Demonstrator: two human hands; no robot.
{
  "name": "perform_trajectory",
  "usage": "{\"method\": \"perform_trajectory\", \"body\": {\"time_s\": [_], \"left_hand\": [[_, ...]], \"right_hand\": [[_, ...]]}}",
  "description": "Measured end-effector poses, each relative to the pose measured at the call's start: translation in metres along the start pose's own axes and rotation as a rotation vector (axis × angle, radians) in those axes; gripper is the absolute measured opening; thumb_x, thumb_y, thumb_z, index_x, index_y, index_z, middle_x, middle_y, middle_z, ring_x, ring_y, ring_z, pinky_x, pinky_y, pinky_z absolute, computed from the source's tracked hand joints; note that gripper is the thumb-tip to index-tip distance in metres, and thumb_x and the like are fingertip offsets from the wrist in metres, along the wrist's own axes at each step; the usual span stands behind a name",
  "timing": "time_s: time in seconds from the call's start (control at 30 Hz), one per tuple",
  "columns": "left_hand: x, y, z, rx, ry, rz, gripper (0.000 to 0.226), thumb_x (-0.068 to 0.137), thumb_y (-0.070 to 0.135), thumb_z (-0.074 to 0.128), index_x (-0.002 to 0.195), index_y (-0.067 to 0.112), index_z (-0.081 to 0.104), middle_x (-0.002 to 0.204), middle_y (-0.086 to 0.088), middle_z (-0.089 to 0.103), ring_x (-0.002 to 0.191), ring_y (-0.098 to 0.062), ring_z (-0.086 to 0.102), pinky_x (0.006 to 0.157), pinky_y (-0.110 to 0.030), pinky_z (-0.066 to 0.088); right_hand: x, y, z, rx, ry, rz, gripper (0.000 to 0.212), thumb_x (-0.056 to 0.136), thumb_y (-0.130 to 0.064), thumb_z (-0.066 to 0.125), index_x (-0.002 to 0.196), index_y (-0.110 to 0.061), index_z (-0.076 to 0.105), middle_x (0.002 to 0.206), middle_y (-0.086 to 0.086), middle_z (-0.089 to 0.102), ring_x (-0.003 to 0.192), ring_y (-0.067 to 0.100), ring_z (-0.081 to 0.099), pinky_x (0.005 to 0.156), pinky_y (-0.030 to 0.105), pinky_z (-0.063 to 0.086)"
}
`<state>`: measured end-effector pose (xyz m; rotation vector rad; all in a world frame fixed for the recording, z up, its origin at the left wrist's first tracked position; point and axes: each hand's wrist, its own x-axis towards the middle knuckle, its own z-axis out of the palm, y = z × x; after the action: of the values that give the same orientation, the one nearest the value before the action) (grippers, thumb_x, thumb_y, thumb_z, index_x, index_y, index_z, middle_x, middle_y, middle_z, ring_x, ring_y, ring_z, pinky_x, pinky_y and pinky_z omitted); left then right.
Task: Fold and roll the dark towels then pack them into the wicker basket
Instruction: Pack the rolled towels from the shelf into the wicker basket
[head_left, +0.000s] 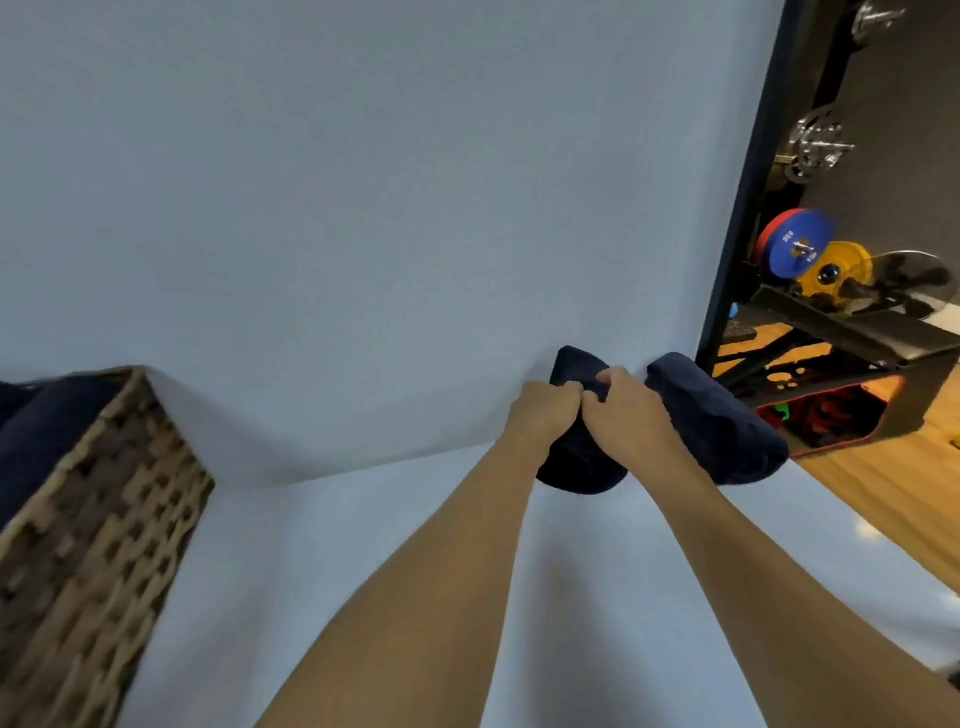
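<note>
Two rolled dark towels are out on the white desk (363, 545), and more dark cloth (36, 431) shows over the rim of the wicker basket (104, 493), which stands far to the left of the hands, well apart from them. In the middle, the left hand (545, 410) and the right hand (621, 415) sit knuckle to knuckle, both with fingers curled tight around the same towel roll (576, 467), which rests on the desk close to the wall. Just right of the right hand lies the second roll (719, 421), near the desk's right edge; the forearm hides whether the two rolls touch. Further right, past the edge, are coloured weight plates (795, 247) over a wooden floor.

The likely trouble is the roll loosening. Both hands grip its middle, so the ends are unsupported and could sag or unwind on the long carry left to the basket. Lifting could also nudge the second roll, and so near the edge it might drop to the floor
</note>
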<state>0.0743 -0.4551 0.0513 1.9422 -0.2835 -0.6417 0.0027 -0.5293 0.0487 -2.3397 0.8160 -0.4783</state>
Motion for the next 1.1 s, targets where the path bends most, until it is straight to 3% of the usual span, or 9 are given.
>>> {"method": "perform_trajectory", "body": {"time_s": [0.07,0.17,0.3,0.4,0.53,0.77,0.9,1.0,1.1], "left_hand": [[-0.018,0.006,-0.047,0.062,0.049,0.048,0.039,0.087,0.035,0.052,0.114,0.007,0.061,0.108,-0.011,0.067,0.098,-0.027,0.065,0.092,-0.041,0.054],[-0.056,0.014,-0.130,0.137,0.166,0.109,0.037,0.087,0.035,0.054,0.111,0.007,0.061,0.107,-0.013,0.067,0.095,-0.029,0.066,0.086,-0.039,0.056],[-0.117,0.014,-0.246,0.205,0.362,0.178,0.032,0.091,0.032,0.054,0.106,0.005,0.060,0.105,-0.014,0.067,0.093,-0.029,0.066,0.075,-0.033,0.053],[-0.162,-0.001,-0.327,0.221,0.511,0.184,0.034,0.091,0.035,0.059,0.106,0.005,0.060,0.103,-0.011,0.066,0.093,-0.026,0.065,0.074,-0.031,0.051],[-0.216,-0.035,-0.419,0.223,0.641,0.158,0.036,0.093,0.038,0.060,0.097,0.002,0.060,0.091,-0.011,0.065,0.080,-0.023,0.063,0.068,-0.030,0.049],[-0.243,-0.103,-0.524,0.253,0.743,0.054,0.041,0.096,0.039,0.055,0.089,-0.001,0.057,0.087,-0.016,0.060,0.079,-0.028,0.059,0.074,-0.038,0.049],[-0.214,-0.144,-0.539,0.295,0.695,-0.010,0.042,0.099,0.041,0.050,0.088,0.002,0.057,0.083,-0.013,0.058,0.071,-0.023,0.054,0.064,-0.032,0.044],[-0.190,-0.168,-0.539,0.299,0.665,-0.045,0.037,0.100,0.037,0.050,0.106,0.003,0.061,0.103,-0.020,0.064,0.084,-0.029,0.061,0.067,-0.028,0.041],[-0.184,-0.173,-0.531,0.386,0.713,-0.105,0.034,0.097,0.031,0.055,0.116,0.002,0.056,0.114,-0.017,0.062,0.082,-0.023,0.056,0.064,-0.027,0.041]], "right_hand": [[-0.011,-0.039,0.006,0.093,0.012,-0.057,0.044,0.095,-0.034,0.049,0.133,-0.012,0.050,0.126,0.009,0.058,0.109,0.025,0.056,0.080,0.029,0.039],[-0.031,-0.109,0.021,0.218,0.008,-0.191,0.044,0.085,-0.045,0.050,0.114,-0.014,0.061,0.117,0.011,0.057,0.086,0.020,0.059,0.064,0.027,0.042],[-0.073,-0.218,0.045,0.383,-0.044,-0.338,0.034,0.083,-0.043,0.051,0.097,-0.013,0.058,0.117,0.010,0.047,0.076,0.015,0.058,0.059,0.027,0.043],[-0.110,-0.292,0.069,0.466,-0.092,-0.462,0.035,0.088,-0.042,0.054,0.112,-0.017,0.054,0.121,0.007,0.050,0.082,0.012,0.054,0.073,0.029,0.047],[-0.159,-0.374,0.109,0.484,-0.224,-0.637,0.046,0.092,-0.039,0.051,0.134,-0.019,0.046,0.133,0.005,0.047,0.096,0.013,0.048,0.081,0.025,0.039],[-0.204,-0.464,0.186,0.288,-0.372,-0.801,0.046,0.096,-0.031,0.046,0.139,-0.015,0.045,0.137,0.011,0.049,0.114,0.023,0.053,0.085,0.027,0.039],[-0.202,-0.476,0.223,-0.001,-0.441,-0.835,0.040,0.096,-0.024,0.046,0.133,-0.010,0.048,0.132,0.015,0.054,0.119,0.028,0.050,0.084,0.030,0.038],[-0.198,-0.471,0.242,-0.137,-0.481,-0.842,0.036,0.096,-0.023,0.046,0.128,-0.009,0.054,0.123,0.013,0.059,0.104,0.025,0.056,0.076,0.028,0.039],[-0.201,-0.469,0.249,-0.250,-0.497,-0.864,0.017,0.096,-0.015,0.046,0.101,-0.008,0.060,0.096,0.008,0.062,0.070,0.015,0.052,0.054,0.026,0.033]]}}
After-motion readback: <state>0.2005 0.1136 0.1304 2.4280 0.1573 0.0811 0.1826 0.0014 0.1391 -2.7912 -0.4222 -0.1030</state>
